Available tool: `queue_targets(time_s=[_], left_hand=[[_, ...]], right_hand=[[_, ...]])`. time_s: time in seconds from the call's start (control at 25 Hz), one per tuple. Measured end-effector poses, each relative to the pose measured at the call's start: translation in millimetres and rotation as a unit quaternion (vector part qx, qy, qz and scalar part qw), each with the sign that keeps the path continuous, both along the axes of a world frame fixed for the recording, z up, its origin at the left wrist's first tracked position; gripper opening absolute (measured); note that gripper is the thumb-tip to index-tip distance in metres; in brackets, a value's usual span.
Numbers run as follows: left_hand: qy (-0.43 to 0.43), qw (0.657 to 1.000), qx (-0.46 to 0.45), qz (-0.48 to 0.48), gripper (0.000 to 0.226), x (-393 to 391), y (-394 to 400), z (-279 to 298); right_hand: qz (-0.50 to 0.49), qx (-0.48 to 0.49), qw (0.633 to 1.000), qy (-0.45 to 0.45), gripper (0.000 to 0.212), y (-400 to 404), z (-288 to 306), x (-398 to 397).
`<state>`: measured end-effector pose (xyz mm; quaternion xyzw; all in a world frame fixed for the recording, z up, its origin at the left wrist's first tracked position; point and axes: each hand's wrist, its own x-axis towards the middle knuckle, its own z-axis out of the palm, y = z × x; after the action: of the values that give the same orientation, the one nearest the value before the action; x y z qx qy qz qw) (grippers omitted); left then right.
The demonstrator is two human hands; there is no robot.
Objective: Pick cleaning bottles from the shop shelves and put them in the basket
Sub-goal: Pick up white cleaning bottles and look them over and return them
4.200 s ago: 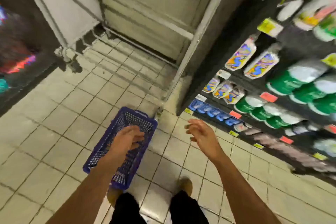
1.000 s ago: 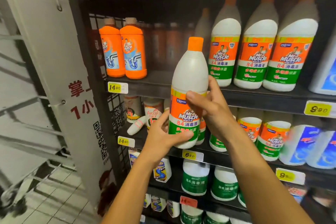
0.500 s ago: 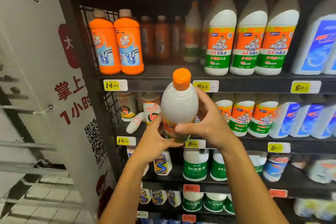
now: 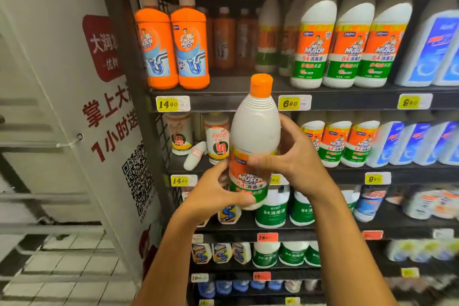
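A white Mr Muscle bottle (image 4: 255, 131) with an orange cap is held upright in front of the dark shop shelves (image 4: 223, 102). My left hand (image 4: 213, 194) grips its lower part from the left, thumb across the green label. My right hand (image 4: 295, 159) grips its middle from the right, fingers curled over the orange label band. More bottles of the same kind (image 4: 345, 40) stand in a row on the shelf above and to the right. The basket is out of view.
Two orange drain-cleaner bottles (image 4: 173, 47) stand on the upper shelf at left. Blue-labelled white bottles (image 4: 432, 40) fill the right side. Green-labelled bottles (image 4: 270, 208) sit on lower shelves. A white poster board (image 4: 82, 107) leans against the shelf's left end, above the tiled floor (image 4: 62, 268).
Over the last second both hands have kept their hold on the bottle, which now sits lower against the shelves and stands upright after tipping towards me. 4.2 seconds ago my hands were empty above the blue basket on the floor.
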<state>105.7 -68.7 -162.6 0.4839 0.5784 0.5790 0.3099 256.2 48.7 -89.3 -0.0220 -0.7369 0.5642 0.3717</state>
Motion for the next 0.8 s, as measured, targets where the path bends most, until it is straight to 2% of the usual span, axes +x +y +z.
queue_targets(time_s=[0.24, 0.56, 0.8], left_hand=[[-0.071, 0.997, 0.013, -0.042, 0.070, 22.0, -15.2, -2.6], [-0.130, 0.990, 0.038, -0.032, 0.063, 42.6, -6.6, -0.3], [-0.130, 0.991, 0.030, -0.015, 0.058, 52.3, -2.9, 4.0]], right_hand=[[-0.041, -0.045, 0.998, 0.019, 0.051, -13.3, -2.1, 1.1], [-0.048, -0.102, 0.994, 0.001, 0.044, -7.8, -0.2, 2.9], [-0.006, -0.154, 0.987, -0.038, 0.051, 8.4, -5.2, 12.3]])
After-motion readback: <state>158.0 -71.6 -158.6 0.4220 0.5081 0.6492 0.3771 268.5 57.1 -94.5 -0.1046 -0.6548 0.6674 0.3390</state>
